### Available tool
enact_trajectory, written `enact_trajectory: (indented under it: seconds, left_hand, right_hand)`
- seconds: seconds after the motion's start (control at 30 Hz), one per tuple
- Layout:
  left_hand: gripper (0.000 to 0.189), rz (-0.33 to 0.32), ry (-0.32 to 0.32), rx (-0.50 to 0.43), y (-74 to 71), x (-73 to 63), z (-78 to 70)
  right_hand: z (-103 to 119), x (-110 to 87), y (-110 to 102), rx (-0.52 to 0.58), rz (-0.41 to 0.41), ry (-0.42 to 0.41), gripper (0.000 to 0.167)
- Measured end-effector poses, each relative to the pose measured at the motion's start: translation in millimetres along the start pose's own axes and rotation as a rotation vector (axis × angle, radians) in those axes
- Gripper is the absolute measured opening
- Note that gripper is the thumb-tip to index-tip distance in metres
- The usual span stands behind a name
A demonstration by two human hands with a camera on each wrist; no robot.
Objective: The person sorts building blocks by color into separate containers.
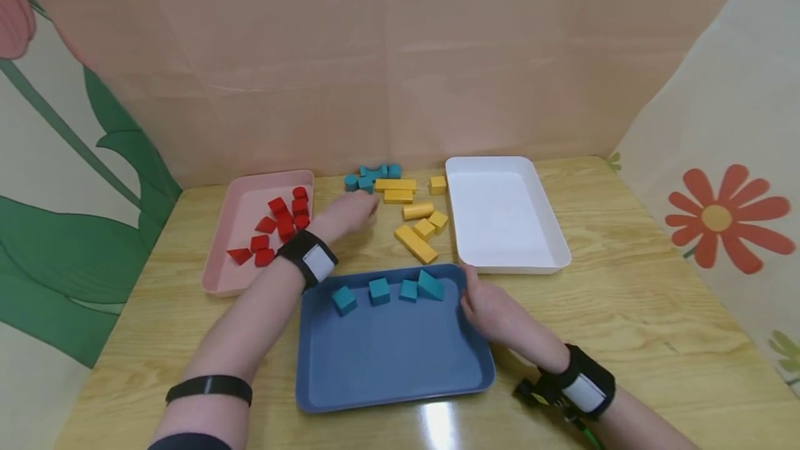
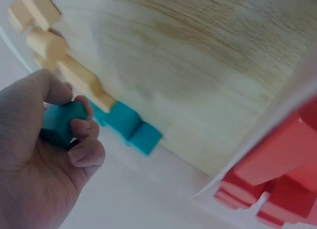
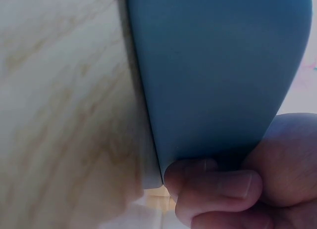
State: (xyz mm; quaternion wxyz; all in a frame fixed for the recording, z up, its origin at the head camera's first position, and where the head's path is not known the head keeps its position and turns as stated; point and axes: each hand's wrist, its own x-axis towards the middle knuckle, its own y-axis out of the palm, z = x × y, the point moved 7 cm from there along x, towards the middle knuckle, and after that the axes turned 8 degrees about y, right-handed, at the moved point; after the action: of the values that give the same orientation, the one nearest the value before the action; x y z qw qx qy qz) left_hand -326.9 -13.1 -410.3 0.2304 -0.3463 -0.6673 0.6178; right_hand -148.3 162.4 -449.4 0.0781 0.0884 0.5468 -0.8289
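Observation:
My left hand (image 1: 350, 212) reaches over the table's middle, between the pink tray and the yellow blocks. Its curled fingers and thumb hold a teal block (image 2: 63, 121), which looks like a cube; the head view hides it behind the hand. Just beyond lie several teal blocks (image 1: 373, 173), one a cylinder (image 1: 351, 183). My right hand (image 1: 494, 307) grips the far right corner of a blue tray (image 1: 394, 360), thumb at the rim and fingers curled against the outer wall (image 3: 213, 90). Inside, along the far side, sit teal cubes (image 1: 379, 292) and a teal wedge (image 1: 430, 285).
At the left, a pink tray (image 1: 217, 276) contains several red blocks (image 1: 281, 214). Loose yellow blocks (image 1: 415, 244) lie beyond the blue tray. A white tray (image 1: 506, 221) stands at the back right, close to my right hand. A fabric backdrop (image 1: 387, 54) rises behind the table.

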Motion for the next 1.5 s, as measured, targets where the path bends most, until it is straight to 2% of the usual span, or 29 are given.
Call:
enact_trajectory:
  seconds: [0.1, 0.23, 0.43, 0.73, 0.87, 1.03, 1.13, 1.3, 1.5]
  left_hand:
    - [0.008, -0.018, 0.038, -0.012, -6.6, -7.7, -11.1]
    - [0.01, -0.036, 0.075, 0.022, -14.5, -23.5, -29.5]
    - [0.017, -0.046, 0.186, 0.094, -16.3, -49.2, -65.8]
    - [0.024, 0.006, 0.282, 0.063, -2.5, -80.0, -103.4]
    - [0.029, 0.013, 0.342, 0.105, 3.1, -92.2, -119.1]
    - [0.03, 0.028, 0.438, 0.187, 17.2, -103.2, -138.2]
    - [0.029, 0.023, 0.471, 0.216, 24.0, -106.2, -145.7]
    - [0.034, 0.026, 0.486, 0.208, 30.2, -106.9, -149.9]
    - [0.073, 0.02, 0.515, 0.17, 24.4, -109.3, -150.2]
  right_hand:
    - [0.4, 0.6, 0.8, -0.004, -0.006, -0.006, 0.052]
    - [0.9, 1.4, 1.2, 0.001, -0.005, -0.008, 0.053]
    - [-0.7, 1.9, 1.0, 0.003, 0.005, 0.009, 0.054]
    - [-2.1, 2.2, 1.8, 0.009, 0.016, 0.013, 0.055]
    - [-1.5, 2.2, 1.0, 0.005, 0.005, 0.006, 0.055]
    - [-0.8, 2.0, 0.8, 0.008, 0.001, -0.008, 0.054]
    - [-0.7, 1.9, 0.8, 0.005, -0.001, -0.012, 0.053]
    - [-1.3, 2.5, 1.5, 0.005, 0.0, -0.011, 0.053]
    - [-0.9, 2.9, 1.5, -0.011, -0.01, -0.025, 0.054]
